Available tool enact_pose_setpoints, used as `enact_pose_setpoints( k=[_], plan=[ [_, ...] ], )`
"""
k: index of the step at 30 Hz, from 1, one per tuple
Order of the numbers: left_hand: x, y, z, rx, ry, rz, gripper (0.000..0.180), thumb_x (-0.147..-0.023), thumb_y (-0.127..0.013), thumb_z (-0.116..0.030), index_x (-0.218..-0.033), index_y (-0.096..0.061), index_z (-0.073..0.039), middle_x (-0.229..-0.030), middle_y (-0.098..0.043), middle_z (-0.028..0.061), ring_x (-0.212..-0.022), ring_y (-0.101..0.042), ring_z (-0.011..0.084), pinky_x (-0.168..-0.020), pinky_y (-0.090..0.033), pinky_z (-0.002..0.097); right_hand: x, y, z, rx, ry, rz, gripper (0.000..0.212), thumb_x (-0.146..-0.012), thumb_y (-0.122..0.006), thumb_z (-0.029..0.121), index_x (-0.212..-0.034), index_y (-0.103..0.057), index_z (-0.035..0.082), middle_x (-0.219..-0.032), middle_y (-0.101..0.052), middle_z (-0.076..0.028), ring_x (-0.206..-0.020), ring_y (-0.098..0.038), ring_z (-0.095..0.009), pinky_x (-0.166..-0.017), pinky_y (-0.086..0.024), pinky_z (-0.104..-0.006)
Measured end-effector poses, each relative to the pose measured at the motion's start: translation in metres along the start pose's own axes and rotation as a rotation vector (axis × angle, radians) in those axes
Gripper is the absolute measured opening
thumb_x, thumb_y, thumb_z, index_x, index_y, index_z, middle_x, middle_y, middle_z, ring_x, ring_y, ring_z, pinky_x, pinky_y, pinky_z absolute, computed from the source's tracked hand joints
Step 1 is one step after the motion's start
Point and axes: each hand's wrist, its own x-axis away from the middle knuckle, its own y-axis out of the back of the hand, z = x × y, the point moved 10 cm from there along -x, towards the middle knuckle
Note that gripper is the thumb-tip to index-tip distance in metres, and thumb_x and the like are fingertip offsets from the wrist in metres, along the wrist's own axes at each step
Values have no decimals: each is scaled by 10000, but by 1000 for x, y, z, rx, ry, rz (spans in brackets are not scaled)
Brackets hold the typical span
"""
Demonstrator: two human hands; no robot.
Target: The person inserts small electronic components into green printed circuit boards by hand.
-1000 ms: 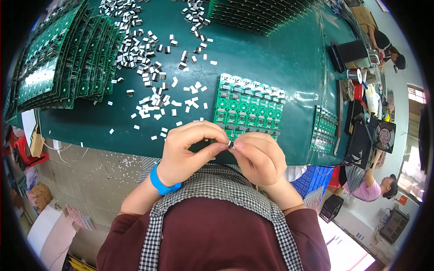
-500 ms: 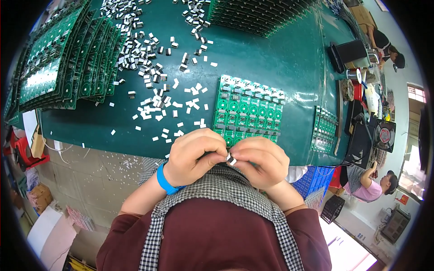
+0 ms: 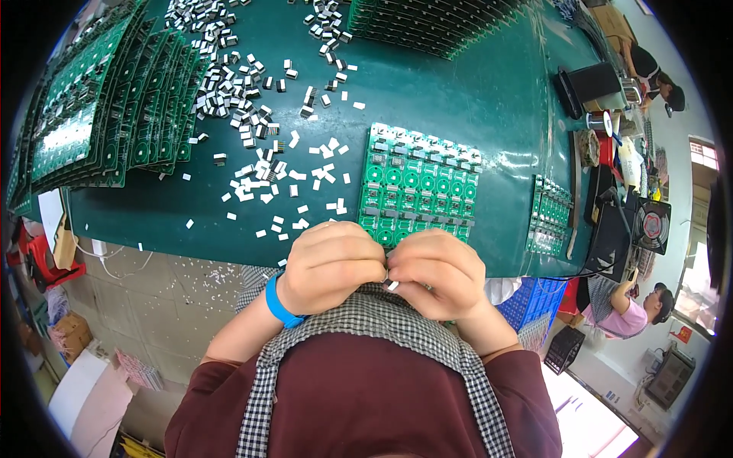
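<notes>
My left hand (image 3: 334, 263) and my right hand (image 3: 437, 271) are pressed together just off the near edge of the green table (image 3: 473, 91), close to my chest. Between their fingertips they pinch a small white component (image 3: 392, 285); most of it is hidden by my fingers. A blue wristband (image 3: 276, 300) circles my left wrist. Right beyond my hands lies a green circuit board panel (image 3: 416, 187) with rows of parts on it. Several loose white components (image 3: 267, 179) are scattered on the table to the left of that panel.
Stacks of green circuit boards (image 3: 99, 114) fan out at the far left and more sit at the back (image 3: 435, 27). A smaller board stack (image 3: 551, 216) lies right. Black boxes, a small fan (image 3: 650, 225) and other people are at the right edge.
My hands have drawn back from the board panel toward my chest, still closed together on the small white piece.
</notes>
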Motion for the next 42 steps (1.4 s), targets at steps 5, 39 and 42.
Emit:
enact_pose_setpoints(
  k=[5,39,42],
  plan=[
    [0,0,14,-67,208,-35,247,-692,-713,5,-929,-649,-21,-859,-650,101,-723,-639,240,-586,-492,312,0,2,-12,84,-124,79,247,-647,-755,0,-875,-663,10,-852,-639,-101,-729,-652,-232,-605,-535,-302],
    [18,58,46,-891,611,-35,165,-762,-646,49,-902,-594,-20,-844,-593,88,-675,-587,237,-608,-466,320,-11,16,-80,704,-248,127,155,-729,-665,9,-876,-661,57,-837,-610,-45,-727,-626,-215,-610,-518,-316],
    [15,54,44,-857,592,-1,138,-754,-650,55,-866,-598,-7,-839,-611,87,-675,-595,234,-603,-467,312,-11,16,-80,704,-248,124,150,-728,-666,11,-871,-661,56,-833,-611,-46,-724,-626,-216,-610,-519,-315]
  ],
)
